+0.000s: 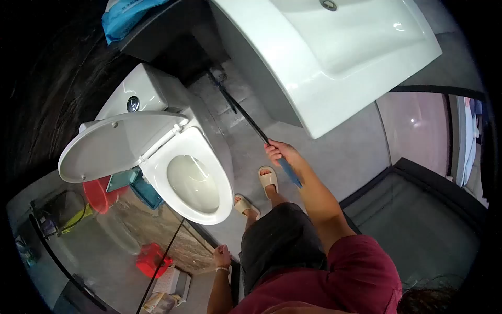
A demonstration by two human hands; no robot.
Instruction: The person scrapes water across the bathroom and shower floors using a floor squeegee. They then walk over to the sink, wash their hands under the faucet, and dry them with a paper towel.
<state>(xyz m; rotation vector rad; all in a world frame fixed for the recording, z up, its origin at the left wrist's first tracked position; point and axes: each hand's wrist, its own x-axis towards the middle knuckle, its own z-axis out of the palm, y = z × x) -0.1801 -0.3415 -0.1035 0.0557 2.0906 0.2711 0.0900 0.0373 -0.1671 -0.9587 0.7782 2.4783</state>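
Note:
My right hand is closed around a long dark handle, with a blue end sticking out below the fist along the forearm. The handle slants up and left to the grey floor between the toilet and the washbasin cabinet, where its far end is dark and hard to make out. My left hand hangs low near the black edge of the glass partition, fingers curled; whether anything is in it is too small to tell. Left of the handle stands the white toilet, with its lid raised.
A white washbasin juts out at the top. Behind the glass at the left are a red bucket, a teal bin, a red stool and a white basket. A dark-framed glass panel is at the right.

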